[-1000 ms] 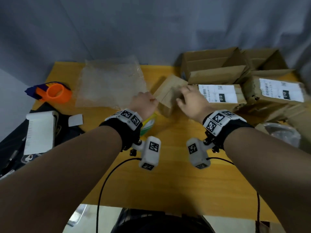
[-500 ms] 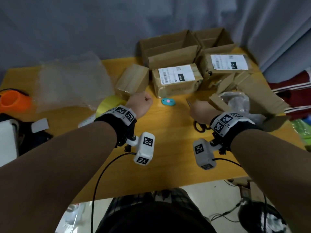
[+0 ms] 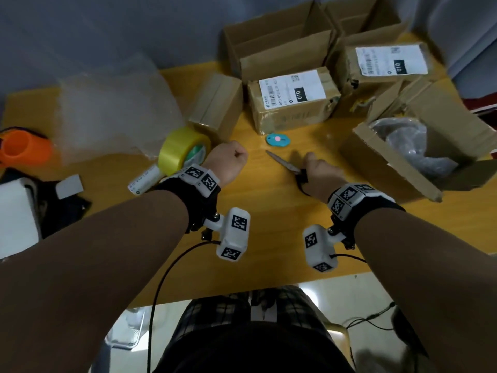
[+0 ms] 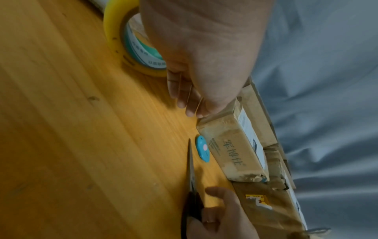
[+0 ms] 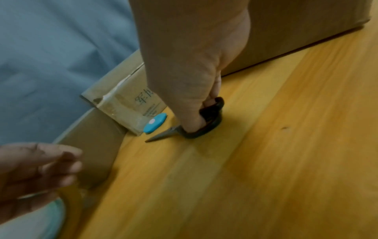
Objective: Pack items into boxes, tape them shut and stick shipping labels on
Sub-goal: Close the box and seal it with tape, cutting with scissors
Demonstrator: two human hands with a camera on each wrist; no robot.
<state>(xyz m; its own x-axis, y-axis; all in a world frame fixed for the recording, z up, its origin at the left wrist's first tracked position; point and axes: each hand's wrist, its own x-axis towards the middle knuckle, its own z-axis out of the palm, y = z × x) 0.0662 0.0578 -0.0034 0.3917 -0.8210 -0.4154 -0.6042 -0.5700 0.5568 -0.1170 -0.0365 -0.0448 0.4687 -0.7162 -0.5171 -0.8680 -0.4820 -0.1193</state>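
Observation:
My right hand (image 3: pixel 318 170) grips the black handles of the scissors (image 3: pixel 285 164), whose shut blades lie on the wooden table (image 3: pixel 269 227) pointing away to the left. In the right wrist view my right hand (image 5: pixel 194 64) has fingers through the loops of the scissors (image 5: pixel 210 126). My left hand (image 3: pixel 231 162) is curled into a fist and holds nothing, beside the yellow tape roll (image 3: pixel 183 152). A small sealed plain box (image 3: pixel 217 109) stands behind the roll. A labelled box (image 3: pixel 293 100) stands behind a small blue disc (image 3: pixel 278 139).
An open box (image 3: pixel 371 162) at the right holds something in clear plastic. A second labelled box (image 3: pixel 387 63) and an empty open box (image 3: pixel 279 41) stand at the back. Bubble wrap (image 3: pixel 113 111), an orange tape dispenser (image 3: pixel 21 148) and a label roll (image 3: pixel 145 181) lie left.
Both hands have left the small plain box. My right hand moved right and took hold of the scissors. My left hand drew back into a fist by the tape roll.

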